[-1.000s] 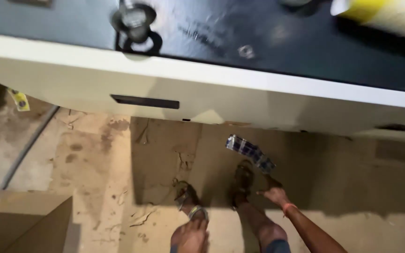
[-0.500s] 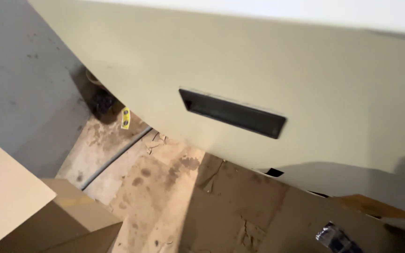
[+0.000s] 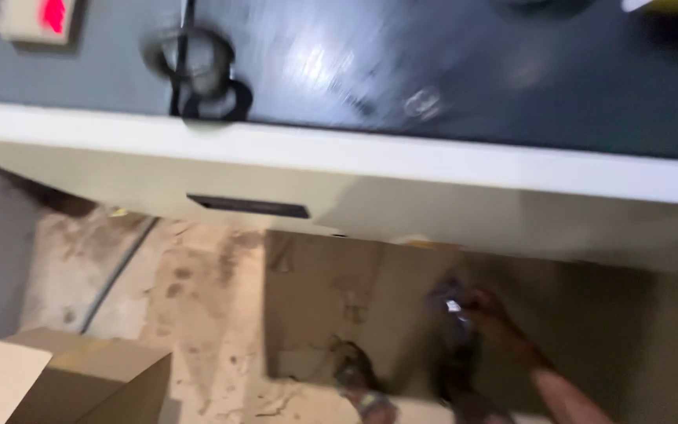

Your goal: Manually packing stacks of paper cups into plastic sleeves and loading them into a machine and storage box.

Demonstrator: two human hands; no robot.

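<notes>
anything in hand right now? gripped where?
The right hand is closed on a small shiny packet, apparently at its right end; motion blur hides the exact grip. The left hand is out of view.

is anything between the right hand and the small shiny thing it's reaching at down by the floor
Nothing visible: the right hand is already at the small shiny bluish object, apparently touching it, low under the cream machine panel. Blur hides the grip.
</notes>
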